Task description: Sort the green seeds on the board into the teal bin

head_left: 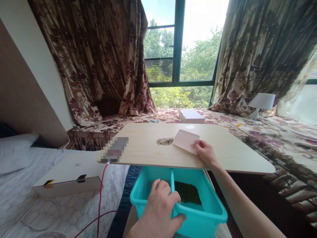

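My left hand (159, 210) grips the middle divider of a turquoise plastic bin (213, 211) held below the near edge of a light wooden tabletop (230, 155). The bin's right compartment holds dark green grains (187, 193). My right hand (205, 152) pinches a pale pink card (186, 141) that rests tilted on the tabletop. A small heap of pale seeds (164, 141) lies just left of the card's edge.
A blurred-out patch (115, 149) sits at the tabletop's left corner. A red cable (100, 201) hangs down over a white quilted bed. A flat cardboard box (70, 175) lies at left. A white box (191, 116) and a white lamp (261, 103) stand on the window ledge.
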A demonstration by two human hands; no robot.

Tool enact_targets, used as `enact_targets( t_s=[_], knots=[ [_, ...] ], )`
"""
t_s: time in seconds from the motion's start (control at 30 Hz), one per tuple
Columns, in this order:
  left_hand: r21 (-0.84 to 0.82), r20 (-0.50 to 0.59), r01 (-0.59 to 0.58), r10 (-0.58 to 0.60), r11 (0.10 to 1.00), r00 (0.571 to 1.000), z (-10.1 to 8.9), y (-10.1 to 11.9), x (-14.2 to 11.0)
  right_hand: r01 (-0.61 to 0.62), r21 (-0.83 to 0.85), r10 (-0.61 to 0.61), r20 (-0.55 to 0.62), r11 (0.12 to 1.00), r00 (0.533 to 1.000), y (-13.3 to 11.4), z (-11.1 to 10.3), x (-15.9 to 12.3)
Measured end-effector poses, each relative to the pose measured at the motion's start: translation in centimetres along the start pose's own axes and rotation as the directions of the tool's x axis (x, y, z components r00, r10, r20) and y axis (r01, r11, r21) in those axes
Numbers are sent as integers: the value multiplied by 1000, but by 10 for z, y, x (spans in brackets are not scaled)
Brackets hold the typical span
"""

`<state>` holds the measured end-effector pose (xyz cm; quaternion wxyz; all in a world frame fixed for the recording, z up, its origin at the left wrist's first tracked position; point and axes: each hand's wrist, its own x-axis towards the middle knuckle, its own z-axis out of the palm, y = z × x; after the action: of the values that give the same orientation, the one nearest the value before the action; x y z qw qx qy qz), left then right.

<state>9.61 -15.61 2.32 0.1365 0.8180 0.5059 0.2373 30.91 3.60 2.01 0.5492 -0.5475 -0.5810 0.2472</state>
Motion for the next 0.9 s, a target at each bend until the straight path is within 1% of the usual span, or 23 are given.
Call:
enact_targets(
  t_s=[0.13, 0.23, 0.4, 0.47, 0.63, 0.73, 0.8, 0.9],
  knots=[
    [5, -2, -4, 4, 1000, 1000, 2, -2, -2, -13, 11, 12, 39, 1000, 999, -3, 3, -3],
    [25, -13, -17, 17, 1000, 1000, 7, -7, -2, -4, 16, 3, 72, 1000, 997, -5, 3, -3],
    [78, 31, -51, 49, 996, 998, 11, -19, 3, 21, -12, -21, 45, 1000, 999, -5, 4, -3],
    [93, 30, -66, 64, 993, 998, 11, -21, 5, 31, -6, -31, 53, 999, 998, -6, 6, -3],
    [107, -33, -89, 93, 990, 995, 16, -22, 4, 24, 48, -29, 97, 999, 995, -10, 11, -6],
    [113, -76, -116, 125, 987, 989, 18, -25, 3, 15, 65, -21, 96, 998, 995, -11, 11, -5],
    [109, -53, -126, 132, 986, 990, 17, -25, 3, 16, 70, -22, 87, 997, 996, -11, 11, -4],
    [107, -2, -106, 107, 989, 994, 13, -22, 4, 23, 52, -28, 79, 998, 996, -11, 12, -5]
  ],
)
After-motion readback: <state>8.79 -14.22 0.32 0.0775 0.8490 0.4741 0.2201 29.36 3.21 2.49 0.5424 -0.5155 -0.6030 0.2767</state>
